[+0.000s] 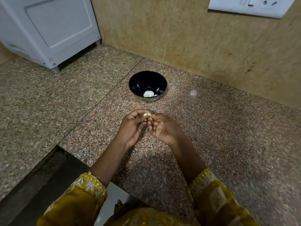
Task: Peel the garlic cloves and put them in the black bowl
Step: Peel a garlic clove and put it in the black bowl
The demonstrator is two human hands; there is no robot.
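Observation:
A black bowl (147,84) stands on the speckled granite counter (228,136), a little beyond my hands. Pale peeled garlic cloves (148,93) lie at its bottom. My left hand (132,126) and my right hand (160,126) meet just in front of the bowl. Both pinch one small garlic clove (148,114) between their fingertips; the clove is mostly hidden by the fingers.
A white appliance (53,30) stands at the back left on short feet. A beige stone wall (179,38) runs behind the bowl, with a white socket plate (250,6) at the top right. The counter steps down at the lower left edge.

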